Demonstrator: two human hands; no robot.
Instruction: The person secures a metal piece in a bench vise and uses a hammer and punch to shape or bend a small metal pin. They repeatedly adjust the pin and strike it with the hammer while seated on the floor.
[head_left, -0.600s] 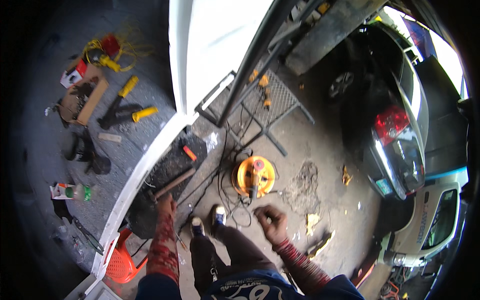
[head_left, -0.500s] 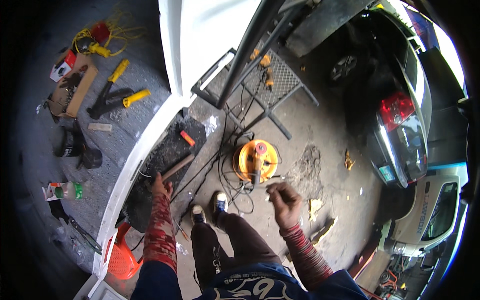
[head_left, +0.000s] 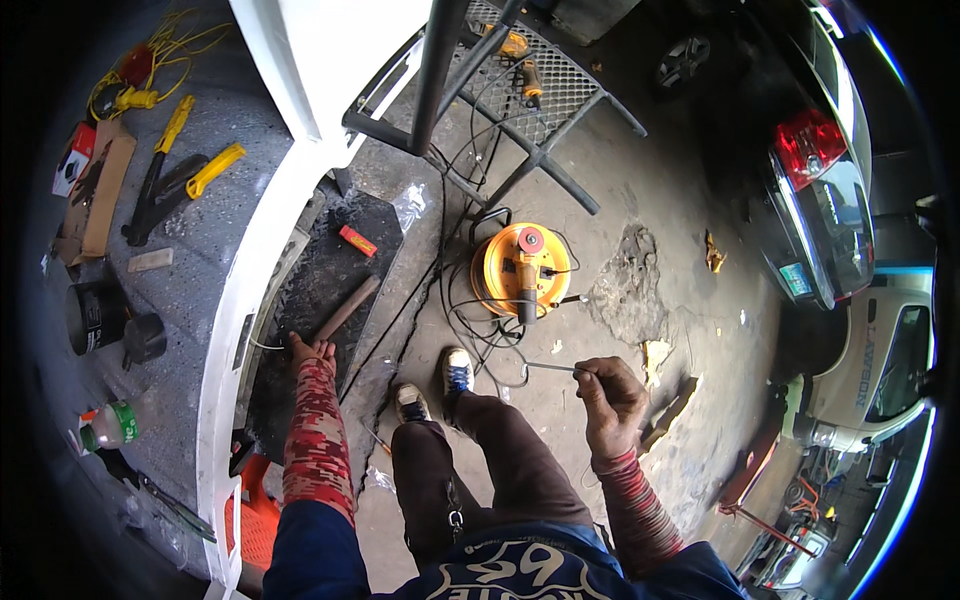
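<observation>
My right hand (head_left: 610,392) is pinched on a thin metal rod (head_left: 550,368) that points left, held above the concrete floor in front of my right leg. My left hand (head_left: 310,350) rests fingers-down on a black rubber mat (head_left: 330,270) on the step of a white vehicle, just below a brown metal bar (head_left: 347,308) lying on that mat. An orange cable reel (head_left: 522,268) with a power tool lying across it sits on the floor ahead of my shoes.
A small red box (head_left: 357,240) lies on the mat. The grey vehicle floor at left holds yellow-handled tools (head_left: 190,175), black cans (head_left: 95,318) and a bottle (head_left: 108,427). A metal mesh stand (head_left: 520,90) is ahead, parked cars (head_left: 820,190) to the right, an orange crate (head_left: 255,515) by my left leg.
My left hand reached further forward onto the mat toward the brown bar. My right hand stayed raised with the thin rod. My view has tilted closer to the floor.
</observation>
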